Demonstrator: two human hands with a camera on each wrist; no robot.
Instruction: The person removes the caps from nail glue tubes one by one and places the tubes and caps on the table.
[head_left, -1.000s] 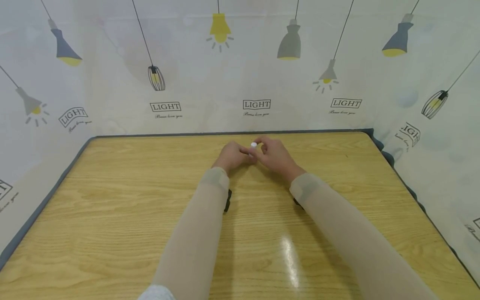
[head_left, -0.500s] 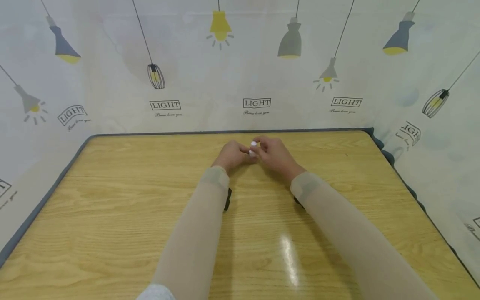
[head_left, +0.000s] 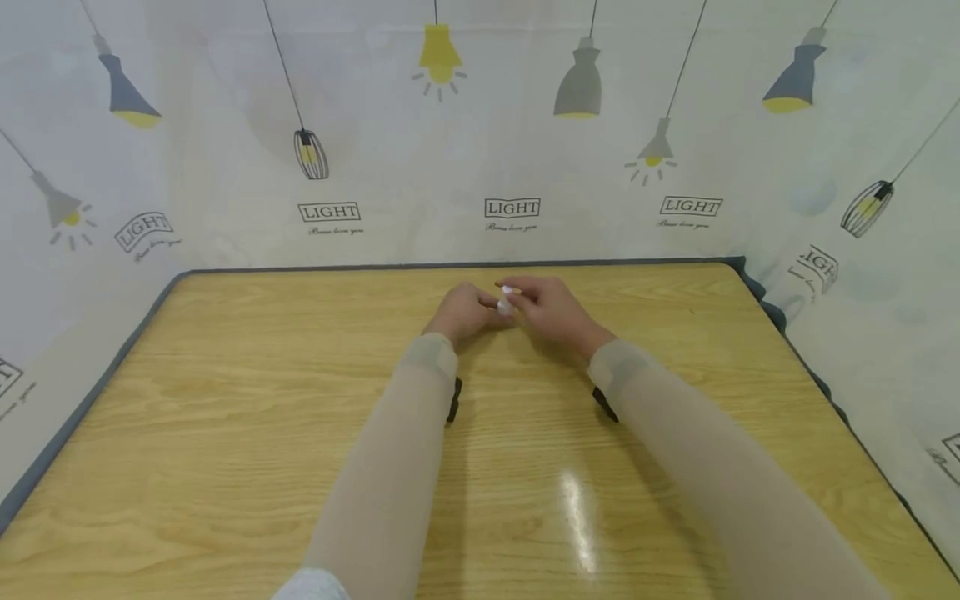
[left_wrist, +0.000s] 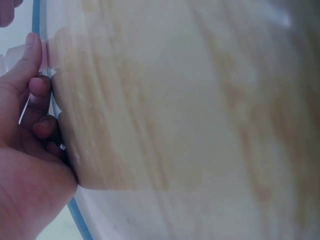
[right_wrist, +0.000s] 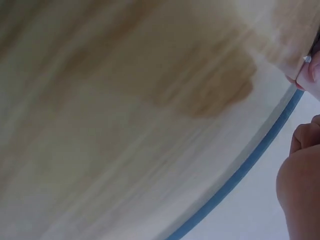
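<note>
A small white bottle (head_left: 505, 307) with a white cap (head_left: 507, 289) stands upright between my two hands over the far middle of the table. My left hand (head_left: 463, 312) pinches its body between thumb and fingers. In the left wrist view, the bottle (left_wrist: 16, 53) shows as translucent plastic behind the thumb, and the other fingers curl beneath. My right hand (head_left: 553, 310) has its thumb on the near side of the cap and its index finger reaching across the far side. The right wrist view shows only part of my right hand (right_wrist: 304, 172) at the edge.
The wood-grain table (head_left: 300, 417) has a dark blue edge strip (head_left: 360, 267) at the back. Behind it hangs a pale cloth (head_left: 405, 167) printed with lamps and lettering, which also wraps both sides. Each wrist carries a small black device (head_left: 454, 400).
My right index finger has straightened and slid left past the cap, and the right wrist has shifted slightly right. My left hand and the bottle stay in about the same place.
</note>
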